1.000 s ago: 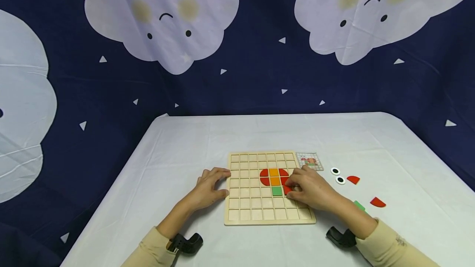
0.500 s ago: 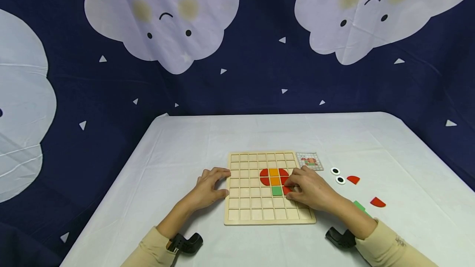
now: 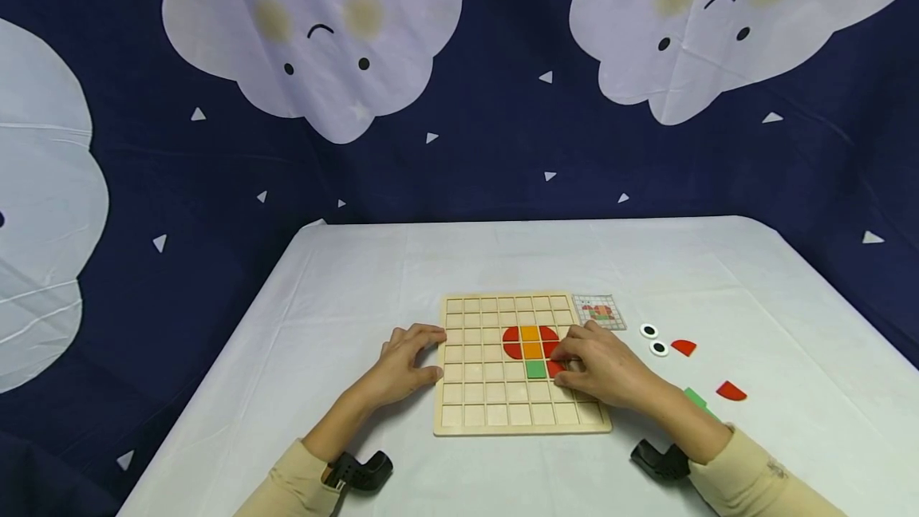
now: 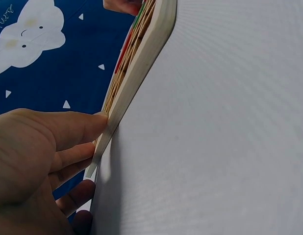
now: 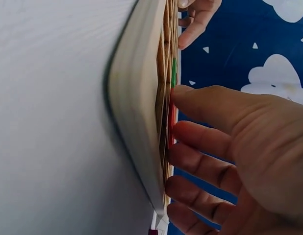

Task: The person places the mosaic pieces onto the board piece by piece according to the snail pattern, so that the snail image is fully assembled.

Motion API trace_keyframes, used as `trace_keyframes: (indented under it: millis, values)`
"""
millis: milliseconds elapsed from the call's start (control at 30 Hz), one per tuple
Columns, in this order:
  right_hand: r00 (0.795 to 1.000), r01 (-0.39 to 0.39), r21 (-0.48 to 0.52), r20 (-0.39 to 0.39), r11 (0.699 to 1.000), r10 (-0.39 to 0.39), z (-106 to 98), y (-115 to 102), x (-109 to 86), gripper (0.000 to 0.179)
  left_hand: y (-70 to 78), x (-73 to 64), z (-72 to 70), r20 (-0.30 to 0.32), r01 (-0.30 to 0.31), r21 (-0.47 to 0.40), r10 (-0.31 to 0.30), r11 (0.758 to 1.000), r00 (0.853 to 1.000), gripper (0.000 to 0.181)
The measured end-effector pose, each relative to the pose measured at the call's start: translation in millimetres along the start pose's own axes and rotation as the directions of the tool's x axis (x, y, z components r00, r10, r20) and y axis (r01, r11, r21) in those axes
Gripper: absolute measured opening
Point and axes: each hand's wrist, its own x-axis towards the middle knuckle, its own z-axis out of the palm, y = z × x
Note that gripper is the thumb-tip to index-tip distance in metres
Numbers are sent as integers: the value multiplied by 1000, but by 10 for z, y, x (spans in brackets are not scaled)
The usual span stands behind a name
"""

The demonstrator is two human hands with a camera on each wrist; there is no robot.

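A wooden grid board (image 3: pixel 474 395) lies on the white table. Its middle cells hold two orange squares (image 3: pixel 530 341) between rounded red pieces (image 3: pixel 510 343), with a green square (image 3: pixel 535 370) below. My right hand (image 3: pixel 606 365) pinches a red piece (image 3: pixel 554 369) at the cell right of the green square. In the right wrist view, thumb and index finger (image 5: pixel 203 136) are at either side of that red piece (image 5: pixel 172 115), low on the board; the fingers partly hide it. My left hand (image 3: pixel 402 365) touches the board's left edge, thumb and fingers spread, as the left wrist view also shows.
A small picture card (image 3: pixel 601 313) lies beside the board's upper right corner. Right of it are two black-and-white eye discs (image 3: pixel 658 349), red quarter-round pieces (image 3: pixel 731 392) and a green piece (image 3: pixel 695 399) partly hidden by the right forearm. A dark cloud-print curtain (image 3: pixel 488 174) hangs behind.
Between one second and half a second ago, the red piece under my right fingers shifted slightly left, towards the green square. The left hand and the board have stayed still.
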Motion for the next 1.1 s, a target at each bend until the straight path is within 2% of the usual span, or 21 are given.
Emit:
trace_keyframes:
  millis: [267, 567, 867, 1100]
  values:
    - [996, -80, 12, -40, 997, 81, -206, 126, -126, 21, 0, -5, -6, 0, 3, -1, -3, 1000, 1000, 49]
    - [976, -207, -4, -76, 978, 206, -435, 400, -504, 22, -9, 5, -1, 1, 4, 8, -4, 1000, 1000, 49]
    - [953, -301, -67, -60, 951, 298, -463, 584, -899, 29, -17, 6, 8, -4, 1, 12, -1, 1000, 1000, 50]
    - [939, -343, -115, -45, 932, 340, -474, 663, -1066, 33, -5, 1, 3, 4, 18, 4, -18, 1000, 1000, 50]
